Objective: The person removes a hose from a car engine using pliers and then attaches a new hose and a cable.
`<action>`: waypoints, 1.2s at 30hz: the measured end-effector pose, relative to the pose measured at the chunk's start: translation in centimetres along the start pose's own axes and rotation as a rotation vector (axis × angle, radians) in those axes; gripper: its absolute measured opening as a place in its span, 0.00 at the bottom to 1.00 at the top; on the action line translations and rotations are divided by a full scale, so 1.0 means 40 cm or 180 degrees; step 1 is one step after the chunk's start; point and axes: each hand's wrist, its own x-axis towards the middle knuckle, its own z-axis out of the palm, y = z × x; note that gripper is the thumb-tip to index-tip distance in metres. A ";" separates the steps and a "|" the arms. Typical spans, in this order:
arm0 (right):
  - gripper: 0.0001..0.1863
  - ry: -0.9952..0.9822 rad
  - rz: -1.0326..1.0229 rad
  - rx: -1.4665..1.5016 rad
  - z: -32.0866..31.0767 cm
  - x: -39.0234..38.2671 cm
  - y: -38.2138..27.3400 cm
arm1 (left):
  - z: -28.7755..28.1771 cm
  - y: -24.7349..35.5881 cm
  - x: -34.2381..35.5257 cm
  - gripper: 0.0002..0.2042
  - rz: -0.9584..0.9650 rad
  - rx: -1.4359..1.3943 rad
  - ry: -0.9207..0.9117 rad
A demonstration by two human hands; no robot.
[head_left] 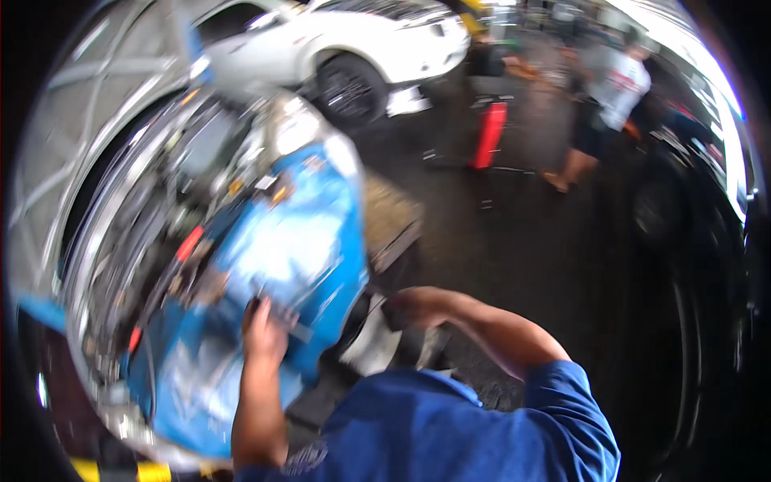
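My left hand (265, 333) is closed around a small grey tool (291, 320), too blurred to name, held over a blue cover (341, 233) on the side of a car. To the right, my right hand (418, 307) is curled shut by the car's edge, beside a dark piece and a pale rounded object (373, 341). What its fingers hold, if anything, is smeared by motion. Left of the cover lies the open engine bay (161, 217), with hoses and red-sleeved parts in it.
Beyond the engine bay stands a white car (377, 40). A red upright object (490, 136) is on the dark floor. At the upper right, a person in a white shirt (622, 88) is near a dark vehicle (666, 193). Yellow-and-black striping (152, 471) shows at lower left.
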 end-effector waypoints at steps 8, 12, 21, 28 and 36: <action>0.08 0.0325 0.1023 0.2269 0.151 -0.041 0.105 | 0.045 0.120 -0.013 0.09 0.1051 0.0900 0.0183; 0.10 0.0339 0.1412 0.3045 0.180 -0.044 0.036 | -0.098 0.246 -0.047 0.06 0.1508 0.2212 0.1132; 0.12 0.0580 0.1768 0.3528 0.200 0.011 -0.061 | -0.160 0.515 0.002 0.14 0.1609 0.5184 0.1328; 0.14 0.0878 0.1099 0.2756 0.135 0.085 -0.273 | -0.285 0.561 0.130 0.11 0.1869 0.6131 -0.0258; 0.12 0.1352 0.0141 0.2323 0.069 0.183 -0.471 | -0.250 0.548 0.058 0.09 0.1954 0.3795 0.0219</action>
